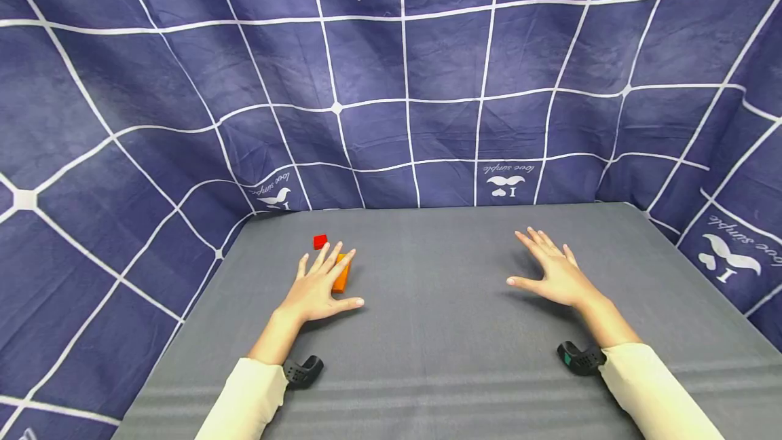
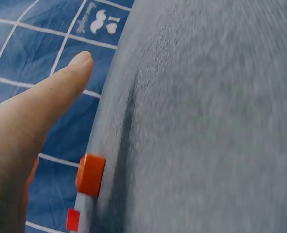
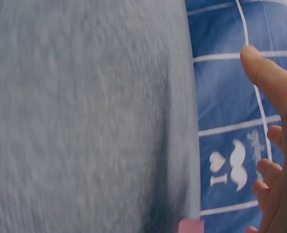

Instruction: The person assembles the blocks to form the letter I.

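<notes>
My left hand (image 1: 313, 295) hovers over the left part of the grey table with its fingers spread, holding nothing. Partly hidden behind its index finger is an orange block (image 1: 342, 276), which in the left wrist view appears as an orange block (image 2: 91, 174) beyond the thumb. A small red block (image 1: 320, 242) lies a little farther back, just past the fingertips. On the other side, my right hand (image 1: 559, 278) is held above the table, fingers extended and nothing in it. A pinkish block-like thing (image 3: 191, 226) shows at the bottom edge of the right wrist view, mostly cut off.
The grey table (image 1: 427, 331) has wrinkles along its near side. Behind it and at both sides hangs a blue curtain (image 1: 446, 127) with white grid lines. Each wrist wears a black band (image 1: 303, 372).
</notes>
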Available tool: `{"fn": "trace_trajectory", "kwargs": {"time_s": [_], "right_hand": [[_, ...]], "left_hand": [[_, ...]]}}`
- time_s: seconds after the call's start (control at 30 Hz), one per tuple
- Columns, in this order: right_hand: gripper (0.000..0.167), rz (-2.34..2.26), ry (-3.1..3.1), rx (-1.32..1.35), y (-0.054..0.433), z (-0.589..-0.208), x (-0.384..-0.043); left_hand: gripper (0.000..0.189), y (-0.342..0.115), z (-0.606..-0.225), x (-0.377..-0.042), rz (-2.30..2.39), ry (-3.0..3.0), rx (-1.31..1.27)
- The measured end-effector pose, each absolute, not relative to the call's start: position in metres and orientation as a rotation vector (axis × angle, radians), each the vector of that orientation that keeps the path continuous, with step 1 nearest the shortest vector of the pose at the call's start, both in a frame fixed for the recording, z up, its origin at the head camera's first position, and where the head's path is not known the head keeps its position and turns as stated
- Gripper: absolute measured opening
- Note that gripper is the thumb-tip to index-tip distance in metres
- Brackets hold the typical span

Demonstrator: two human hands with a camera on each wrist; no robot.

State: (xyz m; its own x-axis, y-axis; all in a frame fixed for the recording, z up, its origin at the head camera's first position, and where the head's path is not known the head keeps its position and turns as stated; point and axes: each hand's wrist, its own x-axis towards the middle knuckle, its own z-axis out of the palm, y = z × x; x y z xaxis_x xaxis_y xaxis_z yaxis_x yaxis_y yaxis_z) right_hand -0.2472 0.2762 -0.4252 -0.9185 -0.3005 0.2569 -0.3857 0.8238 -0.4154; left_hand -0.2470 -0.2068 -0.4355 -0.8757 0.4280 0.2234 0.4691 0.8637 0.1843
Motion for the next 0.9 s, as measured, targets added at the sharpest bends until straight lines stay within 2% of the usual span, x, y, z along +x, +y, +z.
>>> {"fn": "trace_trajectory", "kwargs": {"time_s": [0.33, 0.63, 0.9], "right_hand": [[0.075, 0.906, -2.73, 0.477, 0.312, -0.442, -0.259], [0.067, 1.046, -2.78, 0.36, 0.332, -0.451, -0.257], [0.067, 1.087, -2.757, 0.358, 0.342, -0.458, -0.251]], "left_hand": [[0.103, -0.226, -0.438, -0.257, -0.622, -2.922, -0.707], [0.102, -0.228, -0.44, -0.268, -0.724, -2.992, -0.727], [0.103, -0.227, -0.439, -0.275, -0.842, -3.013, -0.748]]}}
